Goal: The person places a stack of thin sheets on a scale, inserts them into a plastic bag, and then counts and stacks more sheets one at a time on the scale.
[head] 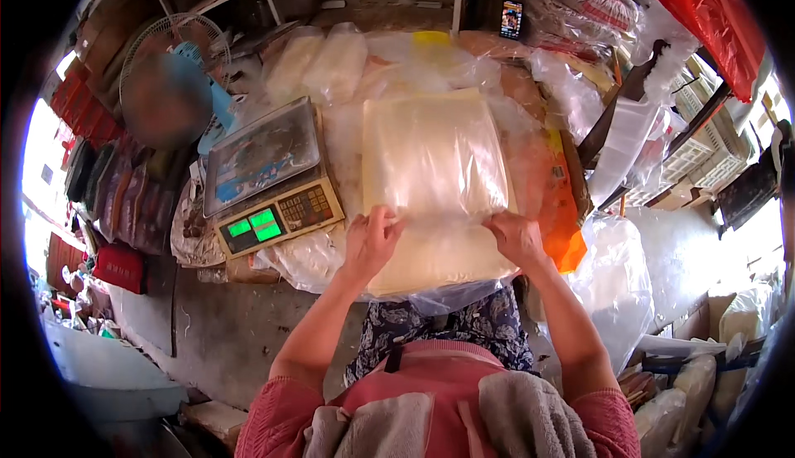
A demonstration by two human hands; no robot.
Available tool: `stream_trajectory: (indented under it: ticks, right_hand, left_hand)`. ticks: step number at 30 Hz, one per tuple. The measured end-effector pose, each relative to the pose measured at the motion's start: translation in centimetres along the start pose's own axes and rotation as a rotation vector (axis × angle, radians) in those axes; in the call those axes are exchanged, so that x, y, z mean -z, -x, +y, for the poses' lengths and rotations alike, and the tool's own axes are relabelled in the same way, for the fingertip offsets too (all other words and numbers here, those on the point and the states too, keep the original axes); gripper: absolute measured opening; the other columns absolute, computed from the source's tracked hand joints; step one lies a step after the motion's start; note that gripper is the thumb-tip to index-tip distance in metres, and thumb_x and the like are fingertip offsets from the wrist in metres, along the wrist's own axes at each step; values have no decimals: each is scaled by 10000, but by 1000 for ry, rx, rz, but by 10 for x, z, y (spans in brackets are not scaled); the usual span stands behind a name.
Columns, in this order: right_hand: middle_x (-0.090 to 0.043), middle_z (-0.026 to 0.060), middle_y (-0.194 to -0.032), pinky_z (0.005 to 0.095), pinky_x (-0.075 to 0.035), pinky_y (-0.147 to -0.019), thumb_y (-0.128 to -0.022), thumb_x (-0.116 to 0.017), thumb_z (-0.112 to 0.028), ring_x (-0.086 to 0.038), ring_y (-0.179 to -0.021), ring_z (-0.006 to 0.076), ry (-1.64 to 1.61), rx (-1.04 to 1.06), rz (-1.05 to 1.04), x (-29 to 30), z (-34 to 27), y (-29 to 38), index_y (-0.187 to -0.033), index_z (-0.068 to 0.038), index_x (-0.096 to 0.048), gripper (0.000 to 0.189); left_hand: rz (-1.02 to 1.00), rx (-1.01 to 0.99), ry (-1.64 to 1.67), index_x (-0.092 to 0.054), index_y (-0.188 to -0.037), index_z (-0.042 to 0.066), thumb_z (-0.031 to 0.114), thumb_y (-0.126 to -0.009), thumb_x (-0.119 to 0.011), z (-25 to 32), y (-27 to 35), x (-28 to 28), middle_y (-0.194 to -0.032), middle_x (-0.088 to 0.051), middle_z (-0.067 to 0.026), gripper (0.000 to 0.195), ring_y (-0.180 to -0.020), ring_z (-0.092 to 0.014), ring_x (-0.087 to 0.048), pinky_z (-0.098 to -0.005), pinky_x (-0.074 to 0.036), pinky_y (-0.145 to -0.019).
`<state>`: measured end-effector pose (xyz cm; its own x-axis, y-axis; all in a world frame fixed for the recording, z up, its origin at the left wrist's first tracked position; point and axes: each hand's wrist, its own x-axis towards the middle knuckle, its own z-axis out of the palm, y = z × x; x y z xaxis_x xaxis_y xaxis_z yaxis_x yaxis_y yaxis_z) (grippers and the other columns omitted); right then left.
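A flat stack of cream-coloured sheets [428, 259] lies before me on the plastic-covered work table. Clear plastic film [435, 153], perhaps a bag, covers its far part and shines in the light. At the film's near left corner, my left hand [372, 240] pinches the edge between thumb and fingers. My right hand [518, 237] grips the same edge near its right corner. The film's edge runs between both hands across the stack. Whether the sheets are inside the film or under it, I cannot tell.
A digital scale [267, 175] with lit green displays stands left of the stack. Beyond it is a blue desk fan [214, 101]. Filled clear packs [335, 57] lie at the back. A phone [511, 19] leans at the back right. Orange plastic [559, 209] drapes the right edge.
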<state>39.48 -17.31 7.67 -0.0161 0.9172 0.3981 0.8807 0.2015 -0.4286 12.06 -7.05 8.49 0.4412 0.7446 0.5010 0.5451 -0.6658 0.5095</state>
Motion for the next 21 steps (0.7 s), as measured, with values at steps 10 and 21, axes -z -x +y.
stream_trajectory:
  ticks: [10,21]
  right_hand:
    - [-622,125,-1131,336,-499,-879,-768,-683,10,-613,-1008,284,-565,37,-71,-12,-62,16,-1040,-63,-660,282]
    - [-577,144,-881,422,-471,-695,-675,-637,-17,-560,-807,343,-183,226,137,-12,-79,3,-1007,-33,-549,343]
  left_hand:
    - [-11,-398,154,-586,-973,110,53,-698,-719,66,44,32,-914,-548,-57,312,-838,-240,-536,-403,-409,-743]
    - [-72,-617,142,-601,-1105,78,-39,-632,-686,88,29,27,-986,-624,-14,495,-904,-195,-572,-347,-452,-804]
